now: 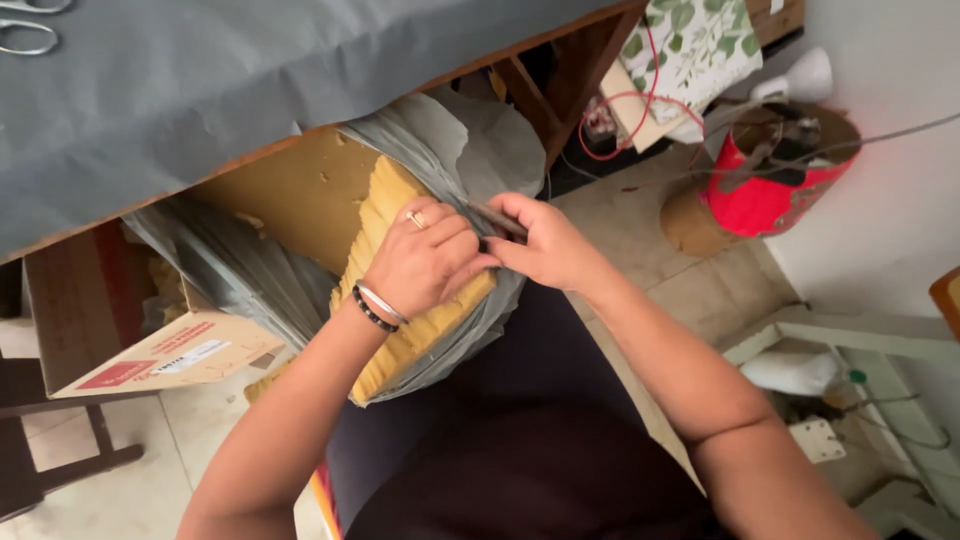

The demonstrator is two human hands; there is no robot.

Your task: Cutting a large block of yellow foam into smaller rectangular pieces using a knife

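— What's in each grip?

— At mid-frame the right hand (545,245) pinches a thin dark strip (497,218) between thumb and fingers. The left hand (420,262), curled closed, presses on a stack of yellow sheets (400,345).

— And where is the stack?

— Tilted, half inside a grey plastic bag (440,140), just under the edge of the table (200,90) at upper left. A cardboard box (170,355) sits lower left; a red bucket (770,190) stands at upper right.

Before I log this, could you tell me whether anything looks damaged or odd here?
Yes: the grey wrapping around the yellow foam stack is torn open at the top, baring the foam's chipped surface. Both hands pinch it.
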